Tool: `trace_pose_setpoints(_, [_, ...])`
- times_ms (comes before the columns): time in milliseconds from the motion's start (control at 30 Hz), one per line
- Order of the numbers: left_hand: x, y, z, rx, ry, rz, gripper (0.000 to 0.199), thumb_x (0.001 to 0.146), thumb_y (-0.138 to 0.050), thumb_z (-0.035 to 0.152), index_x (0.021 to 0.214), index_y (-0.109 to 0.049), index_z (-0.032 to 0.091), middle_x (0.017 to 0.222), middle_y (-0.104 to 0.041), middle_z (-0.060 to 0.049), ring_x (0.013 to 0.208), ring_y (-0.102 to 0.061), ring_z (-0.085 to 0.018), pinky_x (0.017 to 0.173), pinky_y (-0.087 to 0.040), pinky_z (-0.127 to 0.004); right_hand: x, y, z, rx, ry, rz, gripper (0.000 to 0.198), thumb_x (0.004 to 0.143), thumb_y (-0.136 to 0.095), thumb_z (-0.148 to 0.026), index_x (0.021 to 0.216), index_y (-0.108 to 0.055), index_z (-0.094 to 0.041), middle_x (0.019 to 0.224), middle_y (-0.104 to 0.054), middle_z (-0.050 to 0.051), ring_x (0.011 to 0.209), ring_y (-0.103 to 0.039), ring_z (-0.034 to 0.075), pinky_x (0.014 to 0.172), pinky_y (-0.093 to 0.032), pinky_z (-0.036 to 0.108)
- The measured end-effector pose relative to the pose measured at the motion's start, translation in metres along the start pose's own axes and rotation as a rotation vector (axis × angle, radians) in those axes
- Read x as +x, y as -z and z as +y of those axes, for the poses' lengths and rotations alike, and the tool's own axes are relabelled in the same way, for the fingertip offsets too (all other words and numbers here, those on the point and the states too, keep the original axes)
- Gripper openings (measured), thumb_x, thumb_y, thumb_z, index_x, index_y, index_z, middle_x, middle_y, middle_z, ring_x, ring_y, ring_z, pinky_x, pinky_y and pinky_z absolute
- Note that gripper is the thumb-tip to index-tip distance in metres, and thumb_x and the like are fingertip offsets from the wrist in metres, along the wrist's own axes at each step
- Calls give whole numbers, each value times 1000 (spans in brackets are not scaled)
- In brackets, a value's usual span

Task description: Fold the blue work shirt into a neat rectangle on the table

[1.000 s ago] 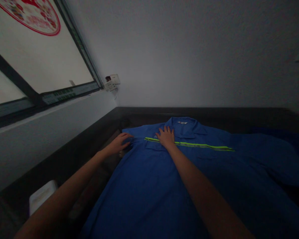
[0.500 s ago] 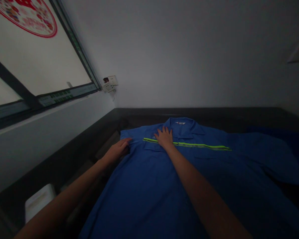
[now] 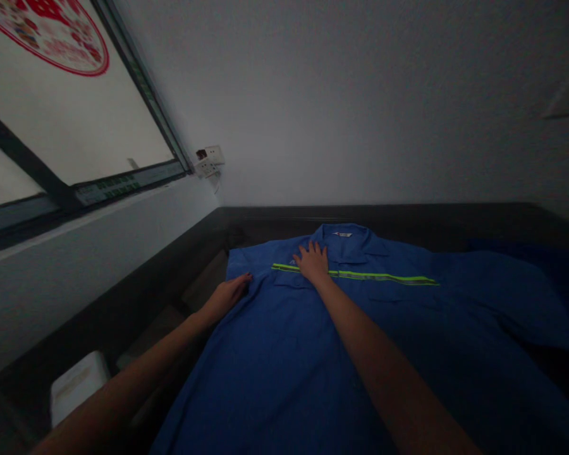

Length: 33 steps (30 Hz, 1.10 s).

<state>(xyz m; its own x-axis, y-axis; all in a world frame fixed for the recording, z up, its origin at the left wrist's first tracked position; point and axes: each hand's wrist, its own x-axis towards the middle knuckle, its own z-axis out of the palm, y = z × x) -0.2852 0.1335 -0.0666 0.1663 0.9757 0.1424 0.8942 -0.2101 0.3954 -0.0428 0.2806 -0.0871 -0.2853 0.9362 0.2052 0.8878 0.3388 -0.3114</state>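
A blue work shirt (image 3: 284, 354) lies spread out front side up, its collar (image 3: 348, 243) toward the wall and a yellow-green stripe (image 3: 384, 276) across the chest. My right hand (image 3: 313, 262) rests flat on the chest beside the collar, fingers spread. At the shirt's left edge, just under the short sleeve, my left hand (image 3: 230, 295) has its fingers closed over the cloth. Its thumb is hidden. The far right sleeve (image 3: 526, 297) lies spread toward the right side.
The shirt lies on a dark surface with a raised dark edge (image 3: 384, 212) along the wall. A white object (image 3: 78, 385) stands at lower left, near my left forearm. Power sockets (image 3: 209, 161) are on the wall by the window (image 3: 85, 120).
My left hand has shifted slightly down along the shirt's edge, from the sleeve toward the armpit. My right hand stays in place on the chest.
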Motion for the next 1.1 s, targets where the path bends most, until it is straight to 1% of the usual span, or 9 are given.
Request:
trace_pose_setpoints(133, [0, -1, 3, 51, -70, -31, 35, 88, -39, 27, 120, -49, 20, 138, -48, -8, 122, -50, -20, 103, -39, -39, 0, -1, 1, 7, 2, 9, 52, 91, -33, -49, 132, -48, -21, 146, -33, 16, 135, -24, 31, 107, -9, 52])
trace_pose_setpoints(233, [2, -3, 8, 85, 22, -42, 31, 85, -41, 21, 116, -48, 21, 135, -50, -8, 119, -52, -22, 100, -42, -41, 0, -1, 0, 8, 2, 13, 51, 91, -34, -49, 132, -48, -21, 146, -32, 16, 135, -23, 31, 107, -9, 52])
trace_pose_setpoints(333, [5, -5, 10, 122, 146, -62, 25, 86, -42, 20, 111, -48, 22, 131, -54, -10, 113, -57, -26, 91, -48, -43, 0, -1, 0, 9, -2, 7, 52, 91, -33, -49, 132, -47, -21, 146, -32, 16, 135, -23, 31, 107, -9, 52])
trace_pose_setpoints(467, [5, -4, 12, 139, 223, -56, 40, 89, -39, 23, 129, -38, 23, 129, -56, -11, 107, -60, -27, 88, -48, -42, 0, 0, 0, 13, 0, 8, 51, 91, -34, -49, 132, -48, -21, 146, -32, 16, 135, -23, 31, 107, -9, 52])
trace_pose_setpoints(533, [4, -1, 12, 148, 180, -61, 47, 89, -40, 21, 135, -37, 26, 131, -55, -7, 112, -58, -25, 94, -45, -41, 0, 0, 0, 15, -1, 3, 51, 91, -35, -49, 132, -48, -21, 147, -32, 15, 135, -23, 31, 107, -9, 52])
trace_pose_setpoints(667, [0, 5, 9, 161, 6, -99, 41, 90, -38, 26, 129, -49, 26, 139, -47, -3, 127, -43, -20, 108, -33, -39, 0, 1, 0, 12, -6, 2, 51, 91, -34, -49, 131, -48, -21, 147, -31, 15, 135, -23, 31, 107, -8, 52])
trace_pose_setpoints(800, [-5, 10, 0, 189, -94, -173, 47, 94, -31, 37, 136, -42, 21, 146, -35, -5, 136, -27, -20, 112, -25, -41, -2, 2, 0, 13, 1, 25, 50, 91, -34, -49, 131, -49, -21, 146, -33, 15, 135, -24, 31, 107, -9, 51])
trace_pose_setpoints(933, [-12, 15, -14, 236, -98, -203, 50, 94, -28, 42, 139, -37, 22, 148, -30, -6, 137, -26, -23, 111, -23, -44, -3, 1, 1, 29, 4, 38, 50, 91, -35, -49, 131, -49, -21, 146, -33, 15, 135, -24, 30, 107, -8, 51])
trace_pose_setpoints(1100, [-17, 25, -34, 299, -14, -251, 49, 92, -30, 45, 137, -40, 29, 144, -37, -6, 133, -34, -26, 107, -25, -52, -2, 1, 1, 35, -5, 20, 52, 91, -36, -50, 132, -48, -22, 147, -32, 15, 136, -23, 30, 108, -8, 51])
